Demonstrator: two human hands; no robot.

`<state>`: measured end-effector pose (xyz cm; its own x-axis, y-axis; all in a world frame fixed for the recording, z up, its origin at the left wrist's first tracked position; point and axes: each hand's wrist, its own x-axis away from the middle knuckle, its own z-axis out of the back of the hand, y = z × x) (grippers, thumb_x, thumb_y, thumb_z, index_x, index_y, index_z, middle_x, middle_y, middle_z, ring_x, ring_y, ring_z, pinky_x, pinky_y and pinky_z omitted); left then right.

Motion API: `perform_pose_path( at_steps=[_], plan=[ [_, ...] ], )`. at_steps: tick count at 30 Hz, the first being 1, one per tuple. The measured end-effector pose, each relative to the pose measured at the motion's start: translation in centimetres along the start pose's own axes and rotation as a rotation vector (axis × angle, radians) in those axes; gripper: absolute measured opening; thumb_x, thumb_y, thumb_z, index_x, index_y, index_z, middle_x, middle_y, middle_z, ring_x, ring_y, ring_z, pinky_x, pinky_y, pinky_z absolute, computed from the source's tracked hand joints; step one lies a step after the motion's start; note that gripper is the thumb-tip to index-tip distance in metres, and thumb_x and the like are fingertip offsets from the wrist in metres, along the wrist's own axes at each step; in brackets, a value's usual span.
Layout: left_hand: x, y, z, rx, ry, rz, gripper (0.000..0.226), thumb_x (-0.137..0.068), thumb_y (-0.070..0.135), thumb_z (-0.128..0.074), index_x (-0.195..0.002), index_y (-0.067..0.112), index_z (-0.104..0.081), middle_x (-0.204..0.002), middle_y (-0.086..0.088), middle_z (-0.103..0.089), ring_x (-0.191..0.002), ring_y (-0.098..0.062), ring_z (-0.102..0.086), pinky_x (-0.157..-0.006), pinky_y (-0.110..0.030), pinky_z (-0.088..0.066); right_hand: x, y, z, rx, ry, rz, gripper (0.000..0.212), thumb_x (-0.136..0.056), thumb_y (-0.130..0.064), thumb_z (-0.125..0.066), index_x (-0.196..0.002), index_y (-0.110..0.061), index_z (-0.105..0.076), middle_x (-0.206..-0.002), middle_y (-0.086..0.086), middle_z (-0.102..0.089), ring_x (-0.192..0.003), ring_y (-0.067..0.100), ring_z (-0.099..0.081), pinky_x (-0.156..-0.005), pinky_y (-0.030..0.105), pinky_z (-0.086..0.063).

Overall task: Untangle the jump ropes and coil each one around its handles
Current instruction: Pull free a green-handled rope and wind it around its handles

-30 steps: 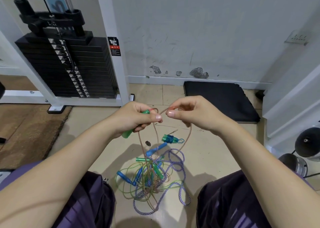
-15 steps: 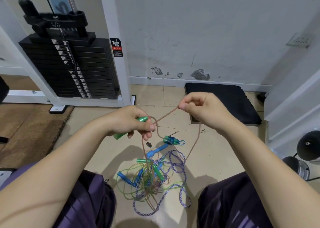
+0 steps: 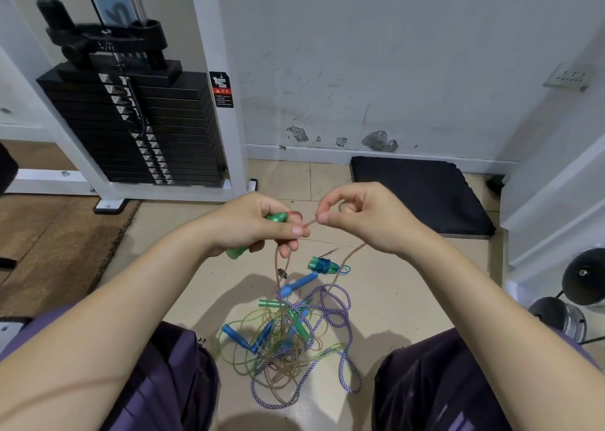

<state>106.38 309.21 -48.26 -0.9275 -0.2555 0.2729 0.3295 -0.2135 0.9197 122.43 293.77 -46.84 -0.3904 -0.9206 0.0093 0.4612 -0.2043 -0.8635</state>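
My left hand (image 3: 258, 222) grips a green jump-rope handle (image 3: 275, 217) with a few turns of brown rope at its top end. My right hand (image 3: 363, 217) pinches the same brown rope (image 3: 310, 222) just right of that handle; the rope then hangs down to the floor. Below lies a tangle (image 3: 288, 335) of green, brown and purple-white ropes with blue handles (image 3: 296, 286) and green handles (image 3: 299, 324) among them. A coiled green and blue rope bundle (image 3: 322, 264) sits apart behind the pile.
A weight-stack machine (image 3: 137, 126) with a white frame stands at the back left. A brown mat (image 3: 49, 250) covers the floor on the left, a black pad (image 3: 422, 194) lies by the wall, and dumbbells (image 3: 576, 286) sit at the right. My knees flank the pile.
My right hand drew the brown rope up and to the right, then came back close to the green handle. My left hand kept its grip on the handle.
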Motion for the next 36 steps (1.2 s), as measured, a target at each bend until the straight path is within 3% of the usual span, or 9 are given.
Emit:
perform_pose_path(
  at_steps=[4, 8, 11, 14, 18, 23, 26, 30, 36],
  plan=[
    [0.0, -0.8, 0.5, -0.115, -0.016, 0.096, 0.021, -0.097, 0.023, -0.061, -0.093, 0.004, -0.069, -0.086, -0.01, -0.076, -0.08, -0.018, -0.072, -0.049, -0.023, -0.039, -0.2, 0.7, 0.9, -0.039, 0.184, -0.007, 0.009, -0.091, -0.012, -0.065, -0.083, -0.015, -0.064, -0.058, -0.008, -0.045, -0.052, 0.01, -0.039, -0.054, 0.023, -0.035],
    [-0.2, -0.8, 0.2, 0.017, 0.07, 0.037, 0.02, -0.096, 0.021, -0.061, -0.086, 0.006, -0.068, -0.062, -0.007, -0.065, -0.056, -0.018, -0.063, -0.045, -0.023, -0.032, 0.3, 0.6, 1.2, -0.162, 0.078, -0.018, 0.013, -0.088, 0.0, -0.062, -0.094, -0.011, -0.057, -0.079, 0.009, -0.061, -0.06, 0.016, -0.057, -0.055, 0.016, -0.042],
    [-0.4, -0.3, -0.6, 0.157, 0.089, -0.054, 0.018, -0.089, 0.027, -0.065, -0.083, 0.012, -0.072, -0.053, -0.004, -0.053, -0.044, -0.015, -0.047, -0.044, -0.023, -0.031, 0.3, 0.6, 0.5, -0.218, -0.063, 0.014, 0.026, -0.083, -0.004, -0.073, -0.099, -0.018, -0.058, -0.077, 0.002, -0.061, -0.063, 0.018, -0.052, -0.06, 0.022, -0.043],
    [-0.4, -0.1, -1.2, 0.197, 0.077, -0.084, 0.018, -0.083, 0.032, -0.067, -0.08, 0.015, -0.072, -0.056, -0.005, -0.055, -0.047, -0.015, -0.048, -0.044, -0.023, -0.03, 0.2, 0.5, -0.5, -0.117, -0.12, 0.051, 0.018, -0.081, -0.013, -0.078, -0.091, -0.018, -0.064, -0.056, -0.006, -0.041, -0.055, 0.012, -0.035, -0.055, 0.021, -0.032],
    [-0.4, 0.0, -0.8, 0.159, 0.054, -0.05, 0.013, -0.091, 0.021, -0.065, -0.093, 0.009, -0.071, -0.081, -0.01, -0.073, -0.074, -0.016, -0.068, -0.048, -0.021, -0.037, 0.0, 0.1, -0.7, -0.035, 0.079, 0.065, 0.01, -0.085, -0.015, -0.074, -0.082, -0.015, -0.065, -0.045, -0.011, -0.03, -0.043, 0.005, -0.025, -0.046, 0.019, -0.024],
    [-0.4, -0.5, -0.7, 0.115, 0.015, 0.03, 0.015, -0.098, 0.017, -0.058, -0.092, 0.008, -0.069, -0.088, -0.01, -0.076, -0.085, -0.019, -0.072, -0.05, -0.021, -0.045, 0.0, 0.1, 0.5, -0.209, 0.303, 0.112, 0.01, -0.091, -0.012, -0.066, -0.086, -0.017, -0.059, -0.064, 0.008, -0.048, -0.05, 0.016, -0.043, -0.05, 0.026, -0.038],
    [-0.6, -0.6, -0.7, 0.109, 0.066, 0.009, 0.015, -0.097, 0.016, -0.059, -0.089, 0.007, -0.068, -0.073, -0.005, -0.068, -0.071, -0.018, -0.064, -0.047, -0.021, -0.038, 0.2, -0.1, 0.9, -0.236, 0.206, 0.081, 0.008, -0.09, -0.007, -0.066, -0.096, -0.008, -0.061, -0.073, 0.01, -0.056, -0.054, 0.015, -0.051, -0.053, 0.023, -0.045],
    [-0.9, -0.6, -1.2, 0.201, 0.105, -0.057, 0.015, -0.093, 0.02, -0.063, -0.083, 0.01, -0.068, -0.068, -0.003, -0.061, -0.059, -0.013, -0.052, -0.047, -0.022, -0.032, 0.1, 0.5, -0.1, -0.187, -0.009, 0.021, 0.022, -0.08, -0.01, -0.078, -0.097, -0.015, -0.065, -0.074, 0.007, -0.058, -0.057, 0.013, -0.052, -0.056, 0.023, -0.045],
    [-0.9, -0.3, -1.6, 0.23, 0.096, -0.089, 0.013, -0.095, 0.016, -0.061, -0.089, 0.008, -0.069, -0.082, -0.007, -0.07, -0.077, -0.014, -0.063, -0.05, -0.023, -0.039, -0.2, 0.9, -1.2, -0.008, 0.004, 0.105, 0.021, -0.085, -0.011, -0.073, -0.08, -0.024, -0.058, -0.069, 0.004, -0.05, -0.062, 0.011, -0.043, -0.062, 0.027, -0.038]
  ],
)
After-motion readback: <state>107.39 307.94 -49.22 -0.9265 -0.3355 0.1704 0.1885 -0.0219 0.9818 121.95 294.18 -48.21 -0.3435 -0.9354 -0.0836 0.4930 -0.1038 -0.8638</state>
